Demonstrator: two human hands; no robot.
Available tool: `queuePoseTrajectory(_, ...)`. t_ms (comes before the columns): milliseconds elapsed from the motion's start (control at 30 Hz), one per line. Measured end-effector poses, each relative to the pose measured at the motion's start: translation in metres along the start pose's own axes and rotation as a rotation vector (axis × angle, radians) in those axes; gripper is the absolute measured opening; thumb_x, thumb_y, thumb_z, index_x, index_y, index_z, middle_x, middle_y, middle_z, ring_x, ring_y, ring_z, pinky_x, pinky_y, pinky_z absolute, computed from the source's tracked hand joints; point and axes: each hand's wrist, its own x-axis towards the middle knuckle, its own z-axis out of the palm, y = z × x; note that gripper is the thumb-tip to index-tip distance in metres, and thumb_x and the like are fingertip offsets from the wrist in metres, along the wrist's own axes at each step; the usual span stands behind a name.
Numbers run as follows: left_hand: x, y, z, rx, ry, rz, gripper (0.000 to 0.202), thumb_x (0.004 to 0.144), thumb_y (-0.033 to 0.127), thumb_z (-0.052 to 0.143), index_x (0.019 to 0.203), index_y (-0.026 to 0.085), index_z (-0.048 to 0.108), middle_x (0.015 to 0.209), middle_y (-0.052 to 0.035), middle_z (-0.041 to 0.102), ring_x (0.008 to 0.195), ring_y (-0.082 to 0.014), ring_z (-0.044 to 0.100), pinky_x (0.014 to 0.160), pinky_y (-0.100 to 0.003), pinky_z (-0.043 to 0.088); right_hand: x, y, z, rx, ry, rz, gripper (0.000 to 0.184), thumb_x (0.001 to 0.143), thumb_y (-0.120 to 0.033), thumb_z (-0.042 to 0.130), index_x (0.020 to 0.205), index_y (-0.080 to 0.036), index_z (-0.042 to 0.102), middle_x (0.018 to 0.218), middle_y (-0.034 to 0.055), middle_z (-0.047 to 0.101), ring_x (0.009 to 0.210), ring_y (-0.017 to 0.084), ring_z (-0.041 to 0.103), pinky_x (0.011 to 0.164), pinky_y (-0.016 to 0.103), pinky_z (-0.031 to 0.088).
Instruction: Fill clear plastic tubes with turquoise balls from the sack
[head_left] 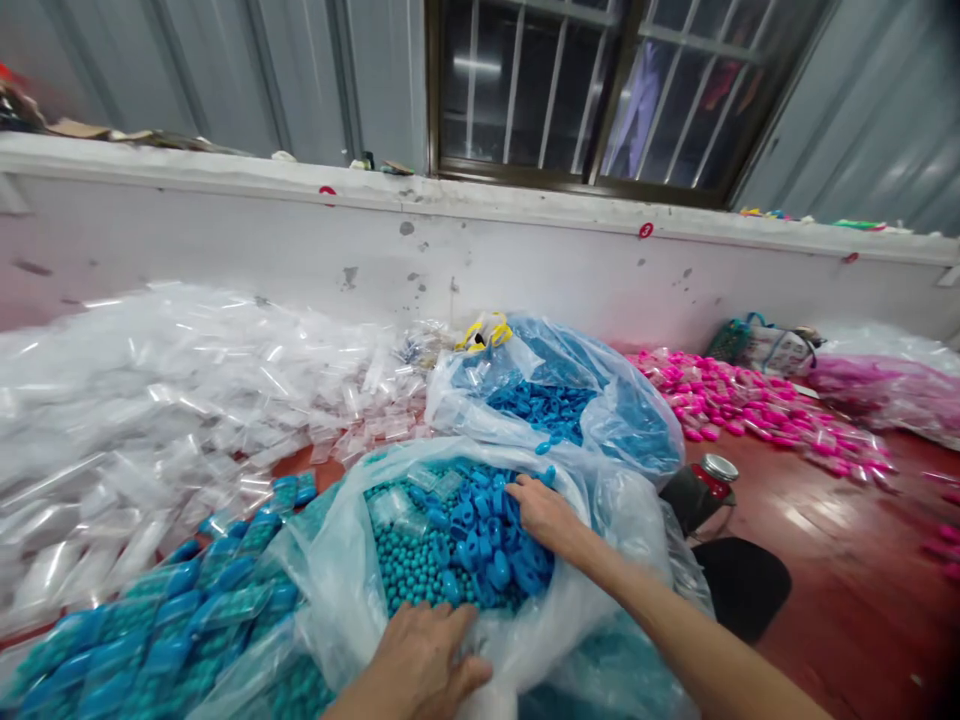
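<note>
A translucent bag [345, 510] stands open in front of me, holding small teal beads [409, 550] and a heap of blue plastic pieces [491, 535]. My left hand [420, 655] rests at the bag's near side, fingers spread toward the beads and gripping nothing visible. Over the right side of the blue heap is my right hand [544, 512], palm down, its bent fingers touching the pieces. Nothing shows clearly gripped there, and its fingers are partly hidden. Single blue pieces lie just beyond it, by the bag's rim.
Behind stands another bag [630, 400] of blue pieces. Filled blue-and-teal packets [165, 620] lie at left, below a large pile of clear packets [150, 390]. Pink packets [750, 400], a lidded red jar [716, 475] and a black round object [742, 585] are at right. A white wall ledge runs behind.
</note>
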Motion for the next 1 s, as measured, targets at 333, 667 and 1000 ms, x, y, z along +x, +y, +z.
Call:
queuePoseTrajectory(333, -0.012, -0.017, 0.001, 0.098, -0.005, 0.107, 0.038, 0.083, 0.035, 0.031, 0.078, 0.021, 0.066, 0.079, -0.0092, 0.069, 0.078, -0.0237, 0.063, 0.07, -0.033, 0.044, -0.01, -0.031, 0.025, -0.101, -0.008, -0.323, 0.044, 0.081, -0.041, 0.049, 0.122, -0.024, 0.046, 0.132, 0.0106, 0.04, 0.125, 0.033, 0.023, 0.095, 0.063, 0.008)
queuePoseTrajectory(667, -0.012, -0.028, 0.016, 0.096, 0.094, 0.02, 0.043, 0.084, 0.032, 0.026, 0.078, 0.02, 0.067, 0.079, -0.0106, 0.069, 0.076, -0.0232, 0.063, 0.069, -0.031, 0.043, 0.04, -0.006, 0.019, -0.283, -0.096, 0.033, 0.042, 0.079, -0.012, 0.042, 0.119, -0.023, 0.049, 0.13, 0.0156, 0.041, 0.115, 0.035, 0.036, 0.087, 0.063, 0.021)
queuePoseTrajectory(1000, -0.021, -0.026, 0.019, 0.104, -0.022, 0.037, 0.034, 0.082, 0.026, 0.028, 0.094, 0.02, 0.06, 0.092, -0.011, 0.067, 0.086, -0.0266, 0.061, 0.074, -0.037, 0.044, -0.027, -0.09, 0.015, 0.018, -0.128, -0.488, 0.038, 0.08, -0.039, 0.049, 0.116, -0.029, 0.046, 0.125, 0.0069, 0.045, 0.109, 0.029, 0.042, 0.082, 0.043, 0.039)
